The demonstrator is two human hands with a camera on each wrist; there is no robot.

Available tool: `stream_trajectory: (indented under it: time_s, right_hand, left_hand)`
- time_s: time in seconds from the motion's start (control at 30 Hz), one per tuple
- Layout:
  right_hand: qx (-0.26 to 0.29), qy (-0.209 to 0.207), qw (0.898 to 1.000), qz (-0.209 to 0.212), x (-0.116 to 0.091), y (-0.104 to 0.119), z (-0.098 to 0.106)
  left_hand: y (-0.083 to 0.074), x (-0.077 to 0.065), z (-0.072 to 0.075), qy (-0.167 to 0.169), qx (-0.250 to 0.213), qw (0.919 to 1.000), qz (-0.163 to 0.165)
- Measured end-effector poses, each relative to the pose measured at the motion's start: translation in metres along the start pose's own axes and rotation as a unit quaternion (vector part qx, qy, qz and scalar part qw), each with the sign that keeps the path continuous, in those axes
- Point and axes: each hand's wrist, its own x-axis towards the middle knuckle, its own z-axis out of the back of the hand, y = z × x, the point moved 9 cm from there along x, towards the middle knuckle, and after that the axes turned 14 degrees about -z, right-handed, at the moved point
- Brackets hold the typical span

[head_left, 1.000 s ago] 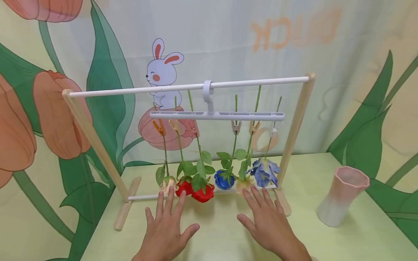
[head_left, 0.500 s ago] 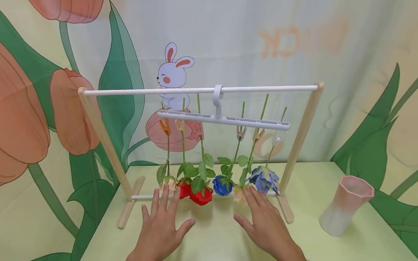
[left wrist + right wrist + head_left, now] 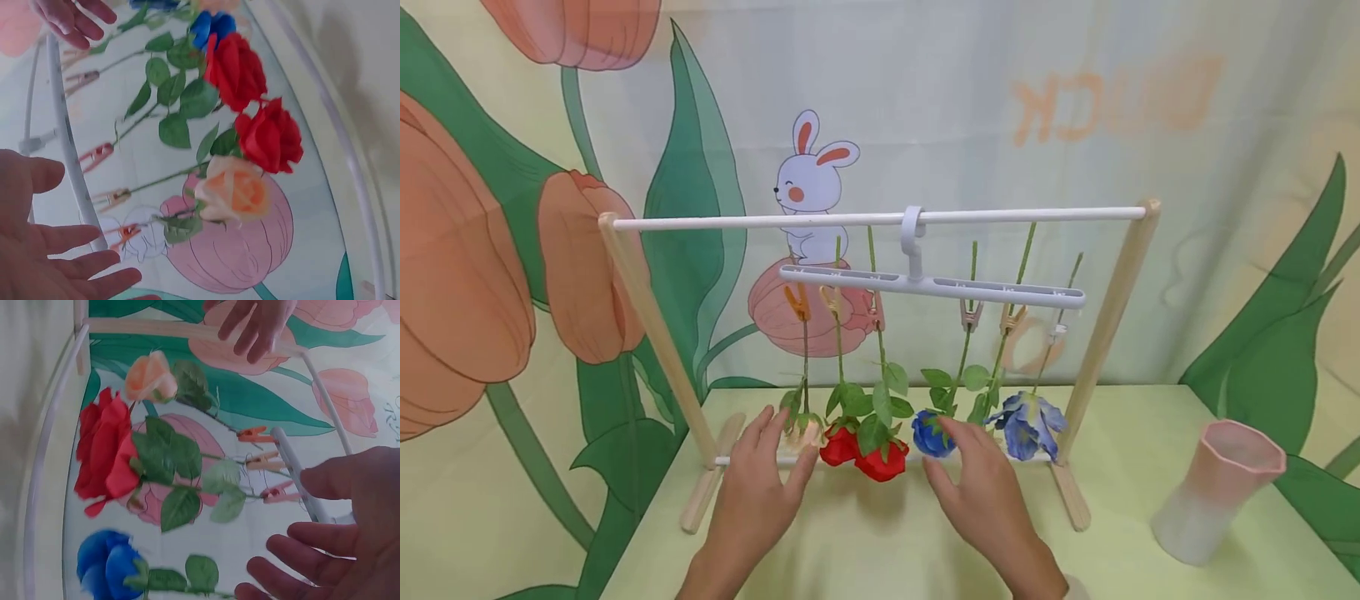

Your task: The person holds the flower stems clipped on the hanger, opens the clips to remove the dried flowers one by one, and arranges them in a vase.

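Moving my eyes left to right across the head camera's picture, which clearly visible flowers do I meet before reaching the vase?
Peach rose, left red rose, right red rose, blue rose, ruffled blue-violet flower, then the pink-and-white vase.

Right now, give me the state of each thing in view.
Rack: standing.
Hanger: hooked on the rail, askew.
Clips: clamped on stems.
Peach rose: hanging inverted.
Red roses: hanging inverted.
Blue rose: hanging inverted.
Blue-violet flower: hanging inverted.
Vase: upright.
Left hand: holding nothing.
Right hand: holding nothing.
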Motion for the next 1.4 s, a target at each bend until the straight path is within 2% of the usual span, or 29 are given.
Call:
stream_trajectory:
  time_s: [0.13,0.23,0.43,0.63,0.77,0.9,1.07,1.4]
  right_hand:
    - [0.061,-0.002,0.998,-0.011,0.016,0.016,-0.010]
    - [0.089,-0.001,0.996,-0.010,0.025,0.029,-0.019]
    - [0.130,-0.005,0.991,0.006,0.039,0.055,-0.032]
    - [0.170,0.004,0.985,0.011,0.053,0.079,-0.043]
    - [0.187,0.007,0.982,0.011,0.062,0.095,-0.048]
    - [0.193,0.001,0.981,0.015,0.069,0.106,-0.050]
    - [0.186,-0.016,0.982,0.015,0.075,0.111,-0.053]
    - [0.178,-0.027,0.984,0.003,0.090,0.120,-0.065]
  left_hand:
    - [0.019,0.021,0.012,-0.052,-0.066,0.9959,0.034]
    - [0.036,0.040,0.016,-0.070,-0.108,0.9898,0.061]
    - [0.066,0.076,0.009,-0.065,-0.178,0.9742,0.123]
    - [0.077,0.108,-0.005,-0.057,-0.234,0.9597,0.145]
    - [0.079,0.123,-0.018,-0.046,-0.272,0.9486,0.155]
    - [0.079,0.133,-0.028,-0.049,-0.286,0.9446,0.153]
    - [0.080,0.134,-0.038,-0.062,-0.297,0.9391,0.161]
    - [0.079,0.132,-0.041,-0.078,-0.334,0.9218,0.180]
